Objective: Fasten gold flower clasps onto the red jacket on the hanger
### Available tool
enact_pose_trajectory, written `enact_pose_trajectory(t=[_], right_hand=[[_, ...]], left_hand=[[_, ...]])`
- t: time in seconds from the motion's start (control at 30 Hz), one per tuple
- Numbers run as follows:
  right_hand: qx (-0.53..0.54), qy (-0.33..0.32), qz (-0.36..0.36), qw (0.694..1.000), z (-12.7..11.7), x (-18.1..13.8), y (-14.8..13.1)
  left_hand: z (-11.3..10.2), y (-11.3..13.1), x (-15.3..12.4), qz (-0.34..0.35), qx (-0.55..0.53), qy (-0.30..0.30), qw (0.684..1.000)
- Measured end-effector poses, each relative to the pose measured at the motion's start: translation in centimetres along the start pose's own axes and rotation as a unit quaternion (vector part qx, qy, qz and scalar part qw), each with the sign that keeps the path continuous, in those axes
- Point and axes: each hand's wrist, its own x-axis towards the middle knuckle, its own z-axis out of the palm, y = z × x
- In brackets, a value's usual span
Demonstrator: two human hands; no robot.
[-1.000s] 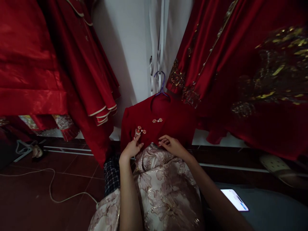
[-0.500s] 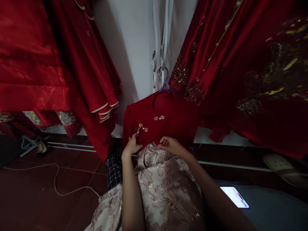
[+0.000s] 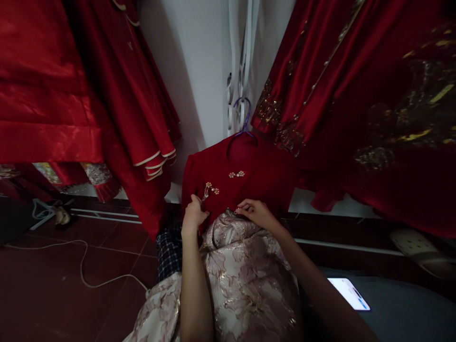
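Observation:
A red jacket [image 3: 263, 166] hangs on a purple hanger [image 3: 245, 124], with pearl-and-gold flower clasps [image 3: 237, 175] on its front. My left hand [image 3: 193, 216] is closed at the jacket's left side. From its fingers a slim, silvery thing [image 3: 205, 194] points up towards another flower clasp [image 3: 213, 189]; its kind is too dark to make out. My right hand [image 3: 256, 213] pinches at the top edge of a pinkish floral brocade fabric [image 3: 245, 275], which lies bunched over my lap. Whatever else sits between those fingertips is too small to see.
Red garments [image 3: 46, 95] hang on the left, and red ones with gold sequins [image 3: 270, 104] on the right. A lit phone [image 3: 349, 293] lies at the lower right on a grey surface. A white cable [image 3: 85, 261] runs across the tiled floor. A pale clog [image 3: 413, 244] stands at far right.
My left hand has shifted slightly up and tilted, and the slim thing in it shows more clearly beside the clasp. My right hand stays nearly in place.

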Motion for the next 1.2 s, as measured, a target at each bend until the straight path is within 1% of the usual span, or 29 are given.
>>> enact_pose_trajectory(t=[0.07, 0.13, 0.17, 0.23, 0.27, 0.3, 0.4, 0.43, 0.5, 0.57, 0.6, 0.63, 0.73, 0.77, 0.8, 0.83, 0.87, 0.93, 0.97, 1.0, 1.03, 1.1, 1.2], right_hand=[[0.017, 0.002, 0.005, 1.000, 0.1, -0.1, -0.2], [0.055, -0.008, 0.018, 0.998, 0.3, -0.2, -0.8], [0.081, -0.018, 0.024, 0.996, 0.4, -0.2, -1.2], [0.134, -0.034, 0.027, 0.990, 0.5, -0.3, -2.0], [0.154, -0.036, 0.025, 0.987, 0.5, -0.3, -2.3], [0.168, -0.035, 0.022, 0.985, 0.4, -0.4, -2.6], [0.175, -0.029, 0.022, 0.984, 0.3, -0.4, -2.9], [0.171, -0.029, 0.024, 0.985, 0.3, -0.3, -2.9], [0.162, -0.033, 0.028, 0.986, 0.3, -0.4, -2.7], [0.155, -0.037, 0.026, 0.987, 0.3, -0.4, -2.6], [0.154, -0.038, 0.024, 0.987, 0.3, -0.4, -2.6], [0.155, -0.036, 0.022, 0.987, 0.2, -0.4, -2.6], [0.176, -0.006, 0.030, 0.984, 0.0, -0.2, -2.4], [0.188, 0.011, 0.037, 0.981, 0.0, -0.2, -2.3], [0.202, 0.029, 0.044, 0.978, 0.1, -0.1, -2.2], [0.215, 0.045, 0.049, 0.974, 0.2, 0.0, -2.2], [0.228, 0.057, 0.052, 0.970, 0.3, 0.0, -2.1], [0.248, 0.066, 0.056, 0.965, 0.7, 0.1, -2.1], [0.253, 0.063, 0.057, 0.964, 0.9, 0.1, -2.1], [0.255, 0.056, 0.057, 0.963, 1.1, 0.0, -2.2], [0.256, 0.051, 0.057, 0.964, 1.3, 0.0, -2.2], [0.259, 0.046, 0.055, 0.963, 1.6, 0.0, -2.2], [0.270, 0.040, 0.043, 0.961, 1.7, 0.0, -2.1]], left_hand=[[-1.1, 0.7, -0.3, 0.013, 0.013, 0.043, 0.999], [-1.8, 1.5, -0.5, 0.051, -0.019, 0.061, 0.997], [-1.8, 1.7, -0.5, 0.074, -0.048, 0.049, 0.995], [-1.5, 1.7, -0.4, 0.107, -0.098, -0.014, 0.989], [-1.1, 1.4, -0.2, 0.110, -0.109, -0.045, 0.987], [-0.7, 0.9, 0.0, 0.101, -0.109, -0.063, 0.987], [0.9, -1.1, 0.5, 0.046, -0.085, -0.061, 0.993], [1.3, -1.7, 0.7, 0.038, -0.080, -0.063, 0.994], [2.0, -2.2, 0.9, 0.038, -0.075, -0.079, 0.993], [2.3, -2.0, 1.0, 0.050, -0.067, -0.082, 0.993], [2.1, -1.7, 0.9, 0.058, -0.064, -0.066, 0.994], [1.7, -1.3, 0.8, 0.066, -0.063, -0.035, 0.995], [-0.1, 0.3, 0.2, 0.093, -0.087, 0.105, 0.986], [-0.6, 0.7, 0.0, 0.102, -0.099, 0.138, 0.980], [-0.9, 1.2, -0.1, 0.111, -0.111, 0.151, 0.976], [-0.9, 1.6, -0.2, 0.123, -0.124, 0.139, 0.975], [-0.6, 2.0, -0.2, 0.138, -0.136, 0.104, 0.975], [0.8, 2.7, -0.1, 0.165, -0.151, 0.009, 0.975], [1.7, 3.0, 0.0, 0.171, -0.150, -0.031, 0.973], [2.6, 3.2, 0.1, 0.172, -0.142, -0.055, 0.973], [3.4, 3.4, 0.2, 0.171, -0.132, -0.065, 0.974], [4.4, 3.6, 0.3, 0.168, -0.120, -0.056, 0.977], [4.5, 3.4, 0.4, 0.170, -0.140, -0.040, 0.975]])
